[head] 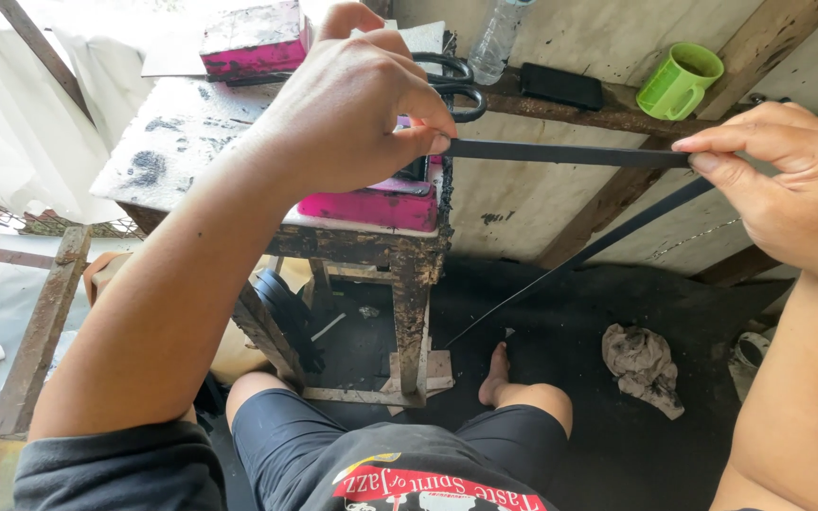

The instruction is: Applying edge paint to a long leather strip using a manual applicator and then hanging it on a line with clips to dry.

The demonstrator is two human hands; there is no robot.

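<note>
Left hand (352, 104) grip: thumb and forefinger pinch one end of a flat, matte black strip (570, 153); right hand (788, 180) pinches the other, strip taut and level between, its tail slanting to the floor. Behind: black-handled scissors (456, 80) and a stained pink block (371, 203) on the grimy table (182, 132); green plastic mug (679, 80) on a ledge.

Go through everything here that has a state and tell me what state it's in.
Black strip: stretched taut between both hands, tail hanging to the floor.
Left hand: pinching the strip.
Right hand: pinching the strip.
Scissors: lying on the small table.
Green mug: upright.
Rag: crumpled.
</note>
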